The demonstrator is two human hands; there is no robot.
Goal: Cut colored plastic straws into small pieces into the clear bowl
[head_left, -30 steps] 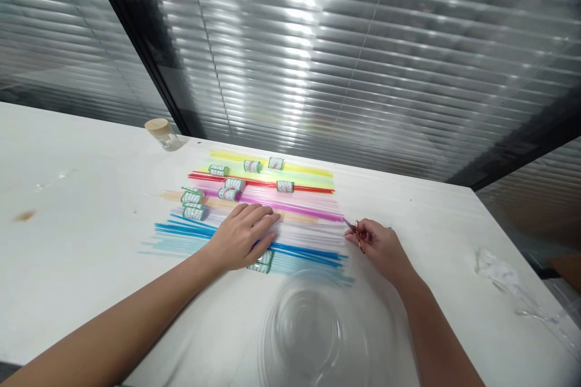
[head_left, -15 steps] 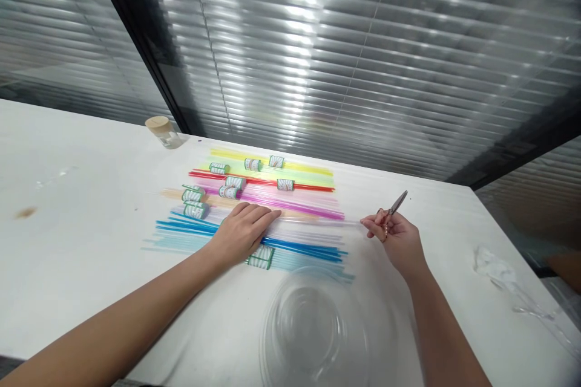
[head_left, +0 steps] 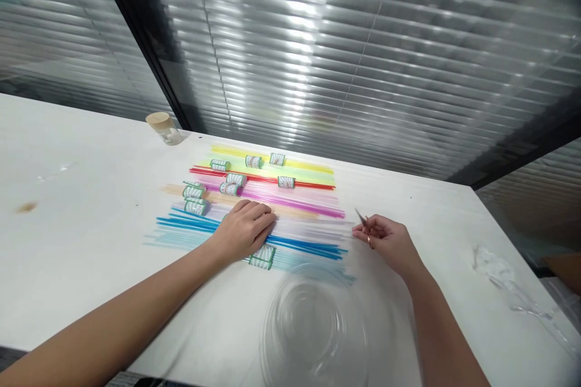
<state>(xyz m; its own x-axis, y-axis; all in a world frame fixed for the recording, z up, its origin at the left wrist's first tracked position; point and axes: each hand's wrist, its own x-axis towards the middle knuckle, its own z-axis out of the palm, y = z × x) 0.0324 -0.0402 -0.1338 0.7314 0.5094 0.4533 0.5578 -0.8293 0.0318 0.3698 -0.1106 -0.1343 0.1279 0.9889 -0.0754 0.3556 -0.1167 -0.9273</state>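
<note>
My left hand (head_left: 247, 227) lies over the row of thin plastic sticks, its fingers curled down on a bundle of pale purple sticks (head_left: 313, 231); the fingertips are partly hidden. Right below it is a bundle of blue sticks (head_left: 308, 247). My right hand (head_left: 385, 239) is closed on a small pair of scissors (head_left: 362, 217) with copper-coloured handles, blades pointing up and left. Thumb and forefinger pinch beside the right ends of the pale purple sticks; whether they hold a stick end, I cannot tell. A light blue bundle (head_left: 327, 267) with a striped paper band (head_left: 262, 257) lies nearest me.
Yellow (head_left: 313, 165), red (head_left: 313, 185) and magenta (head_left: 318, 208) bundles with paper bands lie farther back. A clear round plastic bowl (head_left: 313, 326) stands in front. A jar with a wooden lid (head_left: 163, 127) stands back left, crumpled clear plastic (head_left: 494, 266) at right.
My right hand has moved slightly left and down towards the stick ends, and the scissors have turned from pointing up right to up left. The left hand has shifted slightly left.
</note>
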